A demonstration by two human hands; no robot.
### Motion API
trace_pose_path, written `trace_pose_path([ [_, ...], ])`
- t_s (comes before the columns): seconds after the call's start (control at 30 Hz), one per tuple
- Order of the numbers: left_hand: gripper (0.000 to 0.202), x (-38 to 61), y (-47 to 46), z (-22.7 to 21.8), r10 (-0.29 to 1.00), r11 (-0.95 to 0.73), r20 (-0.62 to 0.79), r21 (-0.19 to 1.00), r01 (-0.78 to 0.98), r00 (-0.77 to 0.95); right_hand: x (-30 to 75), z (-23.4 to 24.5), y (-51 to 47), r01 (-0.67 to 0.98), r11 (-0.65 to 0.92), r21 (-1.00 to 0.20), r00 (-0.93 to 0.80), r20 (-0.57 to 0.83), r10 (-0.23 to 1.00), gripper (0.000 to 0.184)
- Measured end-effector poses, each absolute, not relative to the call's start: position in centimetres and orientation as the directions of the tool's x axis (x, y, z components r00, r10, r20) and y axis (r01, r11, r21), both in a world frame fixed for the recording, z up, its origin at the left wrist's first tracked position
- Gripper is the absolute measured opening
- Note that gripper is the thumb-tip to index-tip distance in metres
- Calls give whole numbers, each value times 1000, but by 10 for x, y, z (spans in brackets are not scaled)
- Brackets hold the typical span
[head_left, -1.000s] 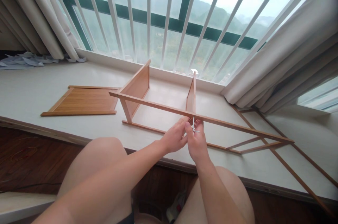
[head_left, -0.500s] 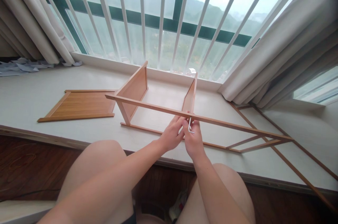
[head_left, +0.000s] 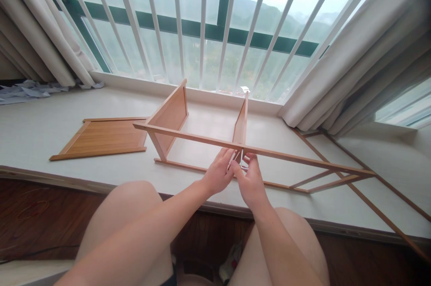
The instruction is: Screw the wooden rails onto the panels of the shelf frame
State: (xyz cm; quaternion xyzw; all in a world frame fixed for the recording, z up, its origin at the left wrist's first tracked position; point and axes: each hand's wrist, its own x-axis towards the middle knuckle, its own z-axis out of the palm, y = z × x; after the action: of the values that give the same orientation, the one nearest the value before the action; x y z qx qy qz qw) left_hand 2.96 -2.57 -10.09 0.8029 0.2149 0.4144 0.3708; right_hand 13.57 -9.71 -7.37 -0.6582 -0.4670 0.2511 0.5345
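Observation:
A half-built wooden frame (head_left: 188, 135) lies on the white window ledge (head_left: 40, 120), with two upright panels joined by a long top rail. A small metal hex key (head_left: 242, 160) hangs under that rail where the right panel (head_left: 241, 122) meets it. My right hand (head_left: 251, 182) pinches the key from below. My left hand (head_left: 218, 173) has its fingers curled against the rail and the key beside it.
A loose slatted wooden panel (head_left: 101, 137) lies flat on the ledge at left. Thin wooden frame rails (head_left: 336, 178) stretch to the right along the ledge. White window bars and curtains (head_left: 363, 52) stand behind. Crumpled paper (head_left: 23, 90) sits far left. My bare knees are below.
The hex key has turned a little under the rail between my fingers. Both hands stay at the same joint. The view has shifted slightly downward.

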Motion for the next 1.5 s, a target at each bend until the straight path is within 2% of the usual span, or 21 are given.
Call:
trace_pose_path([
  [0.13, 42, 26, -29, -102, 704, -613, 492, 786, 88, 513, 135, -67, -105, 366, -40, -930, 491, 156, 857, 34],
  [0.3, 24, 14, -38, -86, 781, -578, 491, 802, 151, 385, 138, -69, -105, 289, 6, -957, 578, 180, 796, 33],
  [0.4, 7, 5, -42, -75, 760, -587, 488, 800, 129, 429, 139, -72, -104, 249, -5, -969, 565, 141, 813, 28],
  [0.43, 8, 3, -43, -73, 745, -595, 489, 795, 120, 454, 140, -72, -104, 212, -11, -977, 543, 108, 833, 26],
  [0.57, 18, -2, -43, -72, 694, -646, 538, 758, 86, 478, 139, -68, -105, -98, -133, -986, 305, -156, 939, 23],
  [0.63, 13, -3, -43, -71, 665, -692, 595, 718, 73, 453, 138, -64, -106, -287, -223, -932, 156, -275, 949, 20],
  [0.7, 6, -4, -44, -67, 617, -757, 664, 647, 90, 421, 136, -60, -106, -468, -259, -845, 50, -318, 947, 19],
  [0.8, 21, -6, -46, -59, 534, -841, 749, 517, 157, 393, 131, -58, -108, -698, -266, -664, -57, -319, 946, 18],
  [0.87, 26, -8, -48, -55, 512, -858, 766, 480, 183, 388, 126, -59, -108, -801, -259, -540, -116, -284, 952, 18],
  [1.0, 17, -13, -50, -56, 588, -807, 731, 556, 197, 345, 116, -61, -111, -902, -212, -376, -169, -145, 975, 16],
  [1.17, 15, -16, -49, -59, 686, -722, 658, 666, 184, 311, 105, -64, -114, -947, -173, -270, -162, -62, 985, 20],
  [1.33, 15, -15, -50, -59, 682, -719, 649, 679, 149, 338, 100, -68, -115, -961, -151, -232, -147, -35, 989, 26],
  [1.5, 15, -13, -52, -60, 690, -706, 631, 693, 142, 355, 100, -70, -115, -969, -143, -201, -140, -30, 990, 23],
])
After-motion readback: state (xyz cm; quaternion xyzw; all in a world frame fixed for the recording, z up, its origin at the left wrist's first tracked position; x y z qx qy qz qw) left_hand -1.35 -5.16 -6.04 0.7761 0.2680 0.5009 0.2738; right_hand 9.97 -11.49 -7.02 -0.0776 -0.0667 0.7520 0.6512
